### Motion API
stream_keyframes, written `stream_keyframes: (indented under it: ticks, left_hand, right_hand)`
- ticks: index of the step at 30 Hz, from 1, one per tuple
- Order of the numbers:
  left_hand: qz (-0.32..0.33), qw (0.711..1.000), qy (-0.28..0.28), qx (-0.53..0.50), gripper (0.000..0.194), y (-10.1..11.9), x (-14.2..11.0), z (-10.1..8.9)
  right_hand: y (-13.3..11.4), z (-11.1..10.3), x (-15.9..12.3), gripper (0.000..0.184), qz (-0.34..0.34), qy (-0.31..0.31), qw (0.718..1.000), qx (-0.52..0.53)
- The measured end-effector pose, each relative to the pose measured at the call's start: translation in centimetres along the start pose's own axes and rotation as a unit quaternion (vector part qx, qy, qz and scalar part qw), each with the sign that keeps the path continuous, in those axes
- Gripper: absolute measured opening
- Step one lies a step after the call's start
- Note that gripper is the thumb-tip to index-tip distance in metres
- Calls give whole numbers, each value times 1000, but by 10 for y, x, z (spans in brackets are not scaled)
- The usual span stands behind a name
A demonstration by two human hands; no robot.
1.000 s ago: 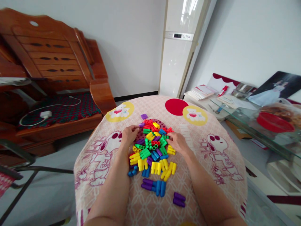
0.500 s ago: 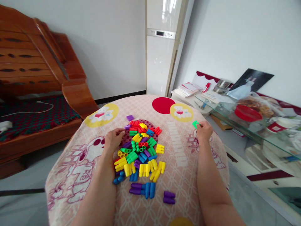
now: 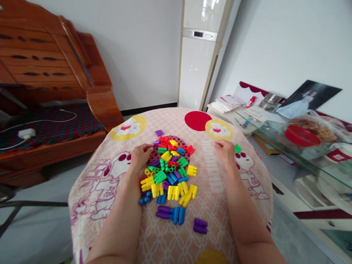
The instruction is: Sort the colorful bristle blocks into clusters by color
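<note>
A heap of colourful plastic building blocks (image 3: 173, 179) lies on the round table, in red, yellow, green, blue and purple. My left hand (image 3: 140, 157) rests at the heap's left edge, fingers loosely bent and a little apart, near a purple block (image 3: 156, 143). No block shows in it. To the right of the heap, my right hand (image 3: 225, 150) hovers over the cloth, fingers loosely curled with nothing visible in them. A green block (image 3: 238, 148) lies on the cloth beyond it to the right. Joined purple and blue blocks (image 3: 171, 214) lie nearer me, beside a purple block (image 3: 200, 226).
A patterned tablecloth (image 3: 211, 205) covers the table. On the left stands a wooden bench (image 3: 99, 99) with a white charger (image 3: 26, 133). A tall white cabinet unit (image 3: 196, 69) fills the corner. At right, a glass shelf (image 3: 272, 141) holds a red bowl (image 3: 302, 136) and papers.
My right hand has let go of the green block at the table's right side and moved back left toward the heap. My left hand stays by the heap. The view has shifted slightly.
</note>
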State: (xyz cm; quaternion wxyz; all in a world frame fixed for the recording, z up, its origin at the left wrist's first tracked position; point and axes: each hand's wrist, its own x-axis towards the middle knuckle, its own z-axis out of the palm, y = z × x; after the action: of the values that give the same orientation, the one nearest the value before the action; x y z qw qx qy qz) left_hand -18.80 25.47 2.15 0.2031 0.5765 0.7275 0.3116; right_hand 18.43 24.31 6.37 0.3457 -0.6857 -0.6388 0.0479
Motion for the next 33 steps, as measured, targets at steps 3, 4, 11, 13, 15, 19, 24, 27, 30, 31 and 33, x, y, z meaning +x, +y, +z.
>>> stream_keyframes:
  ticks: [3, 4, 11, 13, 15, 19, 24, 27, 30, 31, 33]
  left_hand:
    - [0, 1000, 4, 3, 36, 1, -1, -1]
    - [1, 1000, 6, 6, 36, 2, -1, -2]
    - [-6, 1000, 9, 11, 36, 2, -1, -1]
    - [0, 1000, 9, 13, 36, 1, -1, -1]
    - [7, 1000, 10, 12, 36, -1, -1, -1]
    - [11, 1000, 9, 8, 37, -4, 1, -1]
    - [10, 1000, 4, 8, 38, -4, 2, 0]
    - [11, 1000, 7, 18, 37, -2, 2, -1]
    - [7, 1000, 6, 16, 36, -1, 1, -2]
    - [6, 1000, 5, 12, 36, -1, 1, -2]
    - [6, 1000, 5, 7, 36, 0, 0, -2]
  right_hand:
    - [-48, 27, -19, 17, -135, -172, 975, 44]
    - [-59, 34, -26, 16, -175, -207, 962, 35]
    - [-84, 50, -55, 25, -308, -284, 907, -51]
    - [-81, 49, -53, 19, -292, -259, 919, -56]
    - [-76, 45, -46, 16, -269, -227, 934, -56]
    - [-48, 30, -22, 15, -154, -142, 975, -78]
    - [14, -3, 3, 20, 19, 7, 995, -101]
    - [45, -22, 6, 24, 99, 53, 980, -165]
    - [65, -34, 4, 25, 145, 64, 967, -200]
    - [70, -36, 3, 24, 150, 68, 965, -203]
    - [78, -37, 2, 23, 152, 76, 965, -201]
